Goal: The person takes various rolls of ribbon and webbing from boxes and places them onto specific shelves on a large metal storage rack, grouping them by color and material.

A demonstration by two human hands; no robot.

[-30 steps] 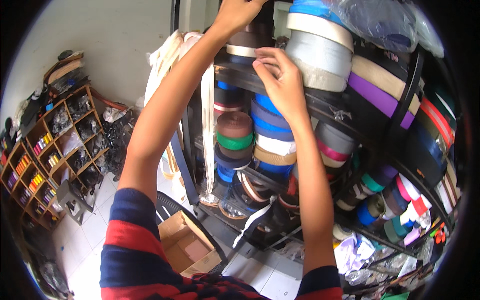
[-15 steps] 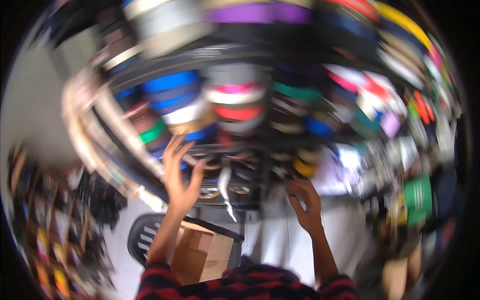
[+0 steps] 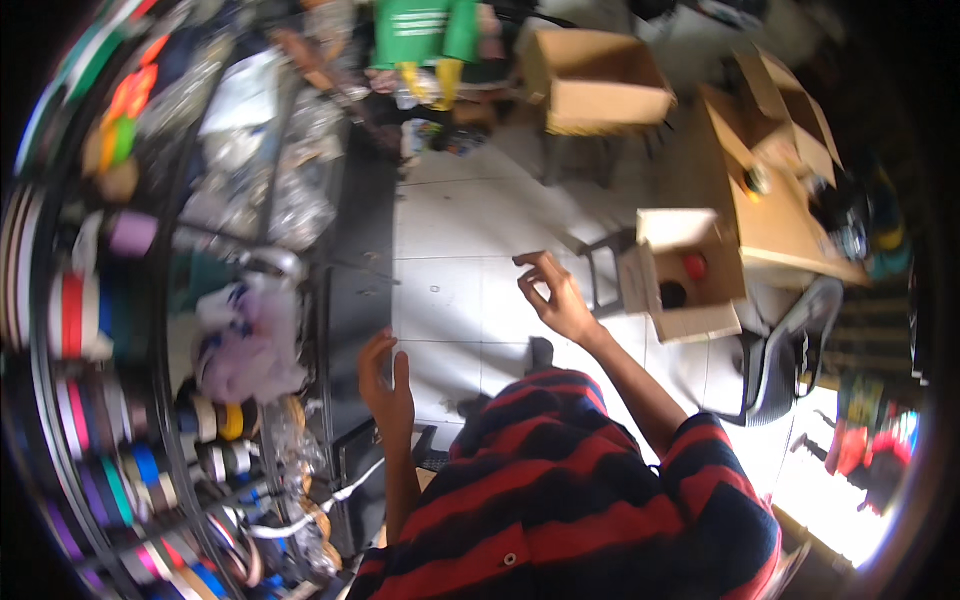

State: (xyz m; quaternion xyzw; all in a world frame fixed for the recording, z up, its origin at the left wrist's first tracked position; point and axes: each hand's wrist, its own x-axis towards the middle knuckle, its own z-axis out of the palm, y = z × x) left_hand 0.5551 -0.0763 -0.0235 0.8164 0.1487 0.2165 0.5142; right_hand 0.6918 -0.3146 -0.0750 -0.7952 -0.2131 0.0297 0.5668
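Observation:
My left hand [image 3: 386, 388] hangs in the air beside the black shelf rack [image 3: 322, 330], holding nothing. Its thumb stands apart from the raised fingers. Out over the white tiled floor [image 3: 440, 290] is my right hand [image 3: 562, 305], also without anything in it. Its fingers are loosely bent, with a gap between them and the thumb. The thing nearest to it is an open cardboard box [image 3: 700, 325] at its right, which holds a small red item [image 3: 694, 265] and a dark round one [image 3: 673, 294].
Ribbon rolls [image 3: 120, 490] and plastic-wrapped goods [image 3: 265, 350] fill the rack on the left. A wooden table [image 3: 765, 215] with cartons and a black chair [image 3: 785, 350] stand at right. Farther off are another open carton [image 3: 600, 85] and a green bag [image 3: 425, 35].
My view has swung right, so the rack that was in front is now at my left. The floor, table and boxes have come into sight. Both hands stay without a load.

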